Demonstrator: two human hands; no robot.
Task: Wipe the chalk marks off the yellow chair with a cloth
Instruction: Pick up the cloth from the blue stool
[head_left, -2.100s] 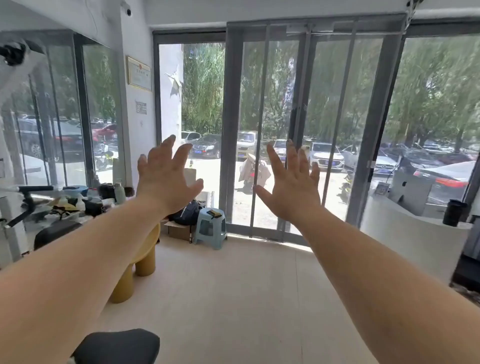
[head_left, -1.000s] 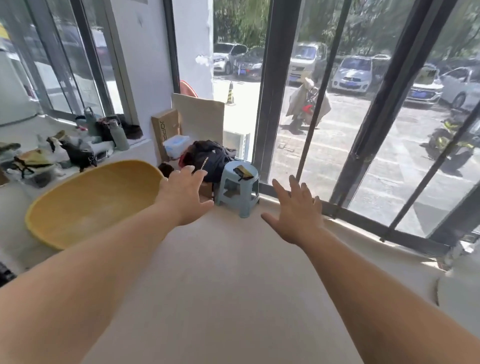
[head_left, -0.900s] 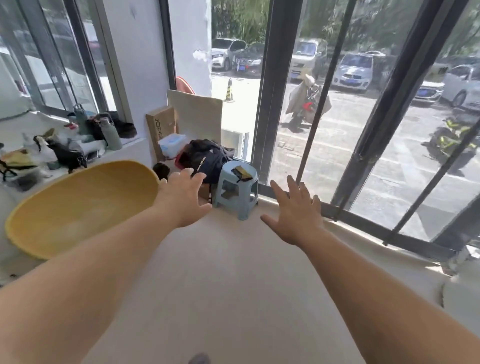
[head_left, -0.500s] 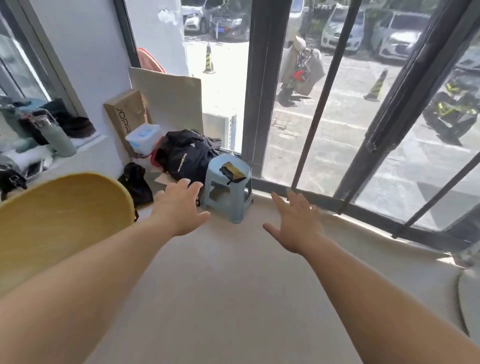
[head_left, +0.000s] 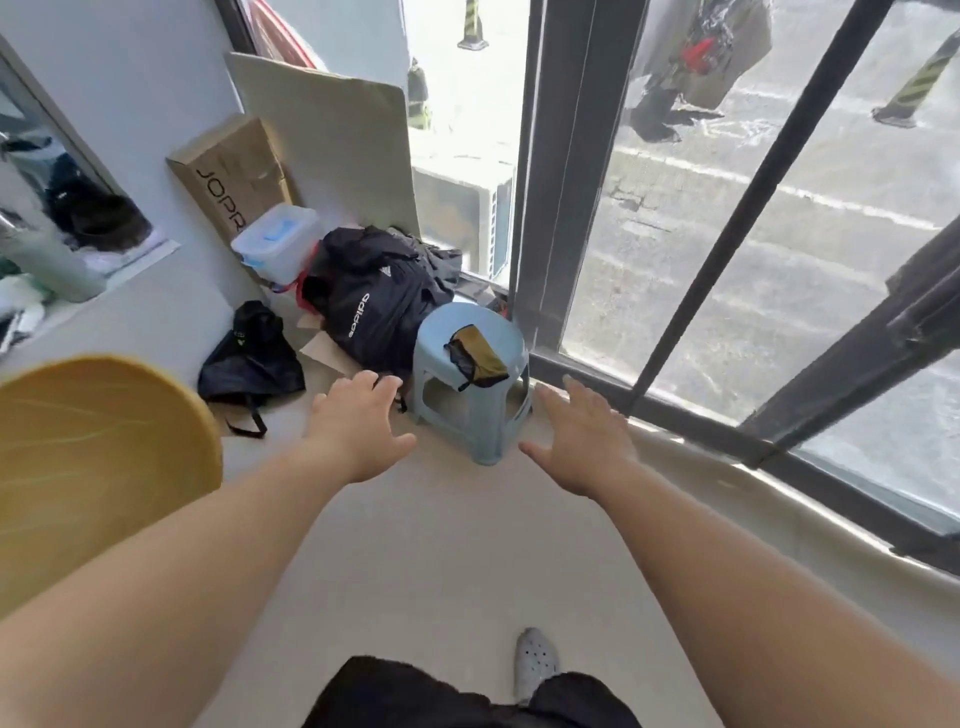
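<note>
The yellow chair (head_left: 98, 457) shows at the left edge, its curved seat carrying faint pale lines. A yellow-brown cloth with dark trim (head_left: 475, 356) lies on top of a light blue plastic stool (head_left: 470, 400) by the window. My left hand (head_left: 356, 423) reaches out with fingers spread, just left of the stool and below the cloth. My right hand (head_left: 584, 441) is stretched out flat to the stool's right. Neither hand holds or touches anything.
A black jacket (head_left: 374, 306), a small black bag (head_left: 249, 358), a clear plastic box (head_left: 278, 241), a cardboard box (head_left: 234, 176) and a leaning board (head_left: 332, 135) crowd the corner. The window frame (head_left: 566, 171) runs along the right. My foot (head_left: 535, 660) stands on the pale floor.
I have walked toward the corner and tilted my view down. The stool and cloth are now much closer, and both outstretched hands have come level with the stool.
</note>
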